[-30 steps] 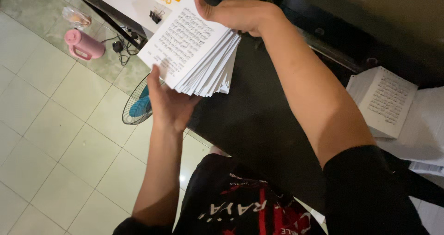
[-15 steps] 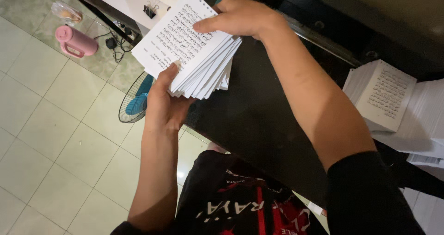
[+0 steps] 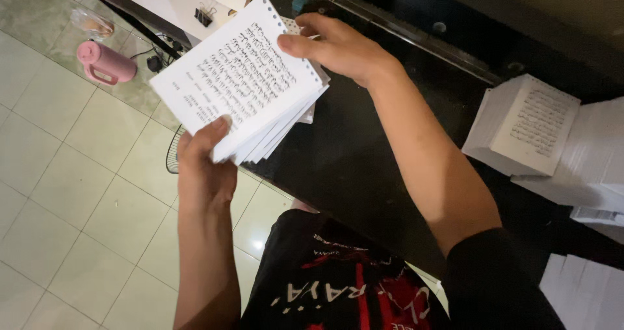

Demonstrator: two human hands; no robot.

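Head view, left hand (image 3: 205, 167) under paper stack (image 3: 240, 86), right hand (image 3: 338, 47) gripping top edge

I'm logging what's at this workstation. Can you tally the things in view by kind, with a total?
Hand-held stack of punched printed pages, held by left hand and right hand: 1
Thick printed paper blocks on the dark table: 1
Plain white paper piles: 1
Pink mugs on the floor: 1
Black binder clips: 1
Total: 5

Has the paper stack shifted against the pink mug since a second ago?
Yes. The paper stack has moved left, closer to the pink mug.
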